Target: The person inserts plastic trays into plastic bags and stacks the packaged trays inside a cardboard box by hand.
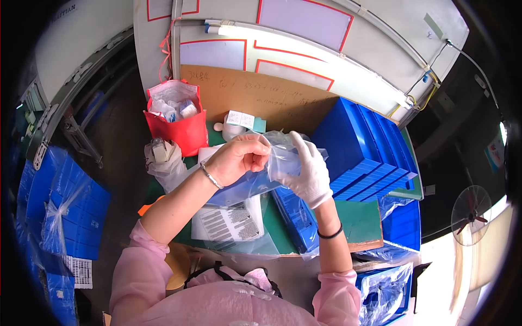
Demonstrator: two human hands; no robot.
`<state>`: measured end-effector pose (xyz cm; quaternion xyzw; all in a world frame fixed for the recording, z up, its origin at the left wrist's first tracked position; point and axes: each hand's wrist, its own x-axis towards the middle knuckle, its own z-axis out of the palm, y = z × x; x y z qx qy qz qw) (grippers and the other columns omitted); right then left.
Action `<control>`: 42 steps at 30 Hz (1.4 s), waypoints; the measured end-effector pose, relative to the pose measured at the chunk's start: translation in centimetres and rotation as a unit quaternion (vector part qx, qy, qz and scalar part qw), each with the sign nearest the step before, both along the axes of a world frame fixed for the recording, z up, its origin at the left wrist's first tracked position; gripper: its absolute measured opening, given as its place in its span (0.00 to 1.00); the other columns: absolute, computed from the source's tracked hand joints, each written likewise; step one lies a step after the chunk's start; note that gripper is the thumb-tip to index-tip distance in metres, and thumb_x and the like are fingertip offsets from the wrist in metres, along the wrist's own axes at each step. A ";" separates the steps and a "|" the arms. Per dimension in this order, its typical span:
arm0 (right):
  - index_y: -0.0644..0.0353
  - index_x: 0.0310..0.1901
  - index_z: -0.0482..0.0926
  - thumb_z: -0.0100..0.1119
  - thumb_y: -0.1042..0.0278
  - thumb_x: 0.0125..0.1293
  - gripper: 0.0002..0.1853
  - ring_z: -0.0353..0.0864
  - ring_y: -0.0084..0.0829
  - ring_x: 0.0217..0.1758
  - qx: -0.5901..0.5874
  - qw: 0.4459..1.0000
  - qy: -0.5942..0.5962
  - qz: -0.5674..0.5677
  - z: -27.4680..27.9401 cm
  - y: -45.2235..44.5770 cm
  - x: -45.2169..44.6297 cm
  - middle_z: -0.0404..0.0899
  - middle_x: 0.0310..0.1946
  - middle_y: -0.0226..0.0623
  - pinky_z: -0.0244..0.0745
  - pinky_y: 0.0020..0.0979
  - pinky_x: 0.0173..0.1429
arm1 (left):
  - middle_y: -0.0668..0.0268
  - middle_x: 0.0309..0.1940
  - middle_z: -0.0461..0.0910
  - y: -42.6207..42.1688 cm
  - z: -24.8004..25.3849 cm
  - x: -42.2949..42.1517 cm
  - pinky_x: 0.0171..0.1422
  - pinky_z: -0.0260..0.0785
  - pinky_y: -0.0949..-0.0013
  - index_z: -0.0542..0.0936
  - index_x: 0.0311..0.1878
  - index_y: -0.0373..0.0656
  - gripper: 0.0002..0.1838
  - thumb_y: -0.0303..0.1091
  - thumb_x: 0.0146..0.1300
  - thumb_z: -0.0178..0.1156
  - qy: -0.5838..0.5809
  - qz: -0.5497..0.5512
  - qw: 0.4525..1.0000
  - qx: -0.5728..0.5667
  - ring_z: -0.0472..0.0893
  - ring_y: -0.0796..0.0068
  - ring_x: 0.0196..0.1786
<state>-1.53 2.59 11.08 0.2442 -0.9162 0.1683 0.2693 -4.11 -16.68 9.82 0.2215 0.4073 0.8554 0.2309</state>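
Note:
My left hand (242,158), bare with a bracelet at the wrist, has its fingers curled and pinches the edge of a clear plastic bag (278,157) above the table. My right hand (309,175) wears a white glove; its thumb and fingers curve around the other side of the bag. The film looks crumpled between the two hands, and its contents, if any, cannot be made out. Below my left hand lie printed sheets (231,224) under clear plastic. Under my right hand a blue plastic bin (295,220) sits at the table's front edge.
Blue bins (359,146) stand stacked at the table's right. A red bag (178,127) of small packets and a white plastic bag (165,165) stand at the left. A white cup-like item (232,130) is behind my hands. Wrapped blue bins (76,201) stand at far left.

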 end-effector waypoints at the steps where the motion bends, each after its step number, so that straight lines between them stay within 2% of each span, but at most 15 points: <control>1: 0.62 0.48 0.70 0.68 0.61 0.38 0.32 0.72 0.43 0.47 -0.048 0.993 -0.111 0.011 -0.1 0.4 -1.1 0.72 0.44 0.43 0.67 0.40 0.50 | 0.68 0.17 0.70 0.1 1.1 0.1 0.26 0.59 0.78 0.73 0.26 0.40 0.04 0.29 0.53 0.52 0.001 -0.004 1.000 -0.014 0.67 0.80 0.21; 2: 0.61 0.39 0.74 0.66 0.66 0.44 0.20 0.76 0.31 0.34 -0.060 0.993 -0.092 0.040 -0.2 0.9 -1.8 0.75 0.31 0.36 0.71 0.30 0.40 | 0.67 0.17 0.70 0.1 2.0 0.1 0.26 0.58 0.77 0.72 0.25 0.39 0.05 0.28 0.53 0.51 0.000 -0.005 1.000 -0.029 0.67 0.79 0.21; 8: 0.65 0.35 0.74 0.62 0.69 0.54 0.10 0.67 0.15 0.29 -0.315 0.847 -0.402 0.149 -0.8 0.1 1.9 0.73 0.25 0.26 0.67 0.20 0.35 | 0.66 0.29 0.73 -3.4 4.2 2.4 0.38 0.62 0.78 0.72 0.38 0.37 0.10 0.31 0.55 0.53 0.121 0.096 0.980 -0.126 0.71 0.80 0.32; 11: 0.64 0.31 0.76 0.62 0.69 0.54 0.08 0.69 0.16 0.30 -0.395 0.764 -0.492 0.132 -3.2 2.9 4.8 0.75 0.26 0.26 0.65 0.19 0.37 | 0.61 0.46 0.68 -10.2 0.8 5.6 0.52 0.65 0.67 0.63 0.55 0.41 0.26 0.36 0.55 0.58 0.366 0.463 0.743 -0.317 0.72 0.72 0.45; 14: 0.64 0.30 0.77 0.61 0.68 0.53 0.08 0.70 0.19 0.31 -0.426 0.729 -0.529 0.078 -4.7 5.5 8.1 0.76 0.26 0.29 0.65 0.21 0.39 | 0.58 0.51 0.66 -15.0 -8.0 11.3 0.55 0.63 0.62 0.59 0.59 0.41 0.27 0.41 0.59 0.52 -0.041 0.290 0.932 -0.213 0.72 0.66 0.47; 15: 0.64 0.30 0.77 0.61 0.68 0.53 0.08 0.70 0.19 0.31 -0.432 0.720 -0.539 0.066 -5.7 5.8 9.2 0.76 0.26 0.29 0.65 0.21 0.39 | 0.58 0.50 0.67 -15.0 -9.7 13.5 0.55 0.64 0.63 0.60 0.59 0.40 0.26 0.43 0.60 0.49 -0.248 0.144 0.956 -0.064 0.72 0.67 0.47; 17: 0.64 0.30 0.77 0.61 0.68 0.53 0.08 0.70 0.19 0.31 -0.497 0.677 -0.541 0.043 -7.6 6.4 10.4 0.75 0.27 0.30 0.64 0.21 0.40 | 0.57 0.47 0.70 -14.9 -15.5 16.0 0.54 0.65 0.66 0.63 0.57 0.37 0.25 0.42 0.60 0.45 -0.313 0.049 0.948 0.029 0.73 0.70 0.46; 24: 0.64 0.36 0.76 0.58 0.72 0.55 0.08 0.72 0.19 0.35 -0.518 0.643 -0.562 -0.036 -10.3 6.7 13.8 0.76 0.31 0.28 0.65 0.21 0.44 | 0.58 0.34 0.76 -11.8 -13.4 13.5 0.47 0.67 0.71 0.76 0.40 0.35 0.13 0.25 0.52 0.47 -0.255 0.117 0.954 -0.110 0.75 0.70 0.40; 25: 0.64 0.34 0.77 0.58 0.73 0.54 0.07 0.73 0.21 0.36 -0.505 0.651 -0.564 -0.049 -11.3 7.3 14.6 0.76 0.32 0.29 0.65 0.23 0.46 | 0.58 0.32 0.77 -12.0 -14.4 13.6 0.45 0.68 0.70 0.77 0.35 0.35 0.11 0.23 0.49 0.48 -0.077 0.135 0.964 -0.215 0.76 0.69 0.39; 28: 0.66 0.28 0.79 0.52 0.69 0.52 0.09 0.72 0.37 0.44 -0.308 0.844 -0.422 0.124 -15.9 10.2 18.5 0.78 0.36 0.40 0.62 0.37 0.53 | 0.58 0.30 0.77 -11.1 -15.3 14.3 0.47 0.66 0.65 0.78 0.21 0.35 0.06 0.24 0.42 0.52 0.139 0.124 0.948 -0.258 0.75 0.64 0.39; 33: 0.67 0.38 0.75 0.51 0.64 0.55 0.15 0.71 0.39 0.47 -0.577 0.652 -0.483 0.090 -14.8 10.6 25.5 0.75 0.40 0.43 0.61 0.38 0.54 | 0.59 0.36 0.77 -10.0 -11.7 14.6 0.55 0.61 0.64 0.78 0.30 0.38 0.11 0.31 0.41 0.59 -0.006 0.020 0.978 -0.209 0.73 0.62 0.46; 35: 0.67 0.42 0.73 0.54 0.64 0.54 0.17 0.72 0.38 0.46 -0.601 0.618 -0.502 0.072 -12.6 10.6 26.4 0.75 0.40 0.42 0.64 0.37 0.52 | 0.60 0.40 0.75 -9.1 -9.9 13.3 0.59 0.58 0.65 0.75 0.39 0.41 0.21 0.35 0.39 0.66 0.163 -0.036 0.941 -0.294 0.72 0.62 0.49; 37: 0.66 0.48 0.69 0.61 0.67 0.49 0.24 0.75 0.33 0.39 -0.335 0.816 -0.458 -0.108 -10.2 9.7 26.8 0.76 0.39 0.40 0.69 0.33 0.45 | 0.61 0.41 0.74 -7.0 -8.7 11.5 0.57 0.58 0.67 0.73 0.43 0.42 0.26 0.37 0.38 0.69 0.271 -0.067 0.881 -0.381 0.72 0.64 0.49; 39: 0.64 0.47 0.68 0.64 0.71 0.46 0.25 0.74 0.26 0.35 -0.259 0.866 -0.412 -0.118 -12.1 10.7 26.9 0.76 0.36 0.36 0.71 0.30 0.39 | 0.63 0.39 0.74 -3.9 -9.6 9.8 0.55 0.59 0.70 0.72 0.43 0.41 0.25 0.36 0.41 0.69 0.154 -0.009 0.924 -0.351 0.72 0.69 0.47; 42: 0.65 0.44 0.68 0.61 0.68 0.51 0.19 0.70 0.20 0.35 -0.588 0.669 -0.368 -0.266 -14.4 10.9 24.0 0.72 0.32 0.31 0.69 0.25 0.40 | 0.73 0.35 0.73 3.8 -11.5 3.3 0.42 0.64 0.79 0.72 0.46 0.39 0.16 0.32 0.55 0.59 0.019 0.049 0.941 -0.335 0.71 0.85 0.36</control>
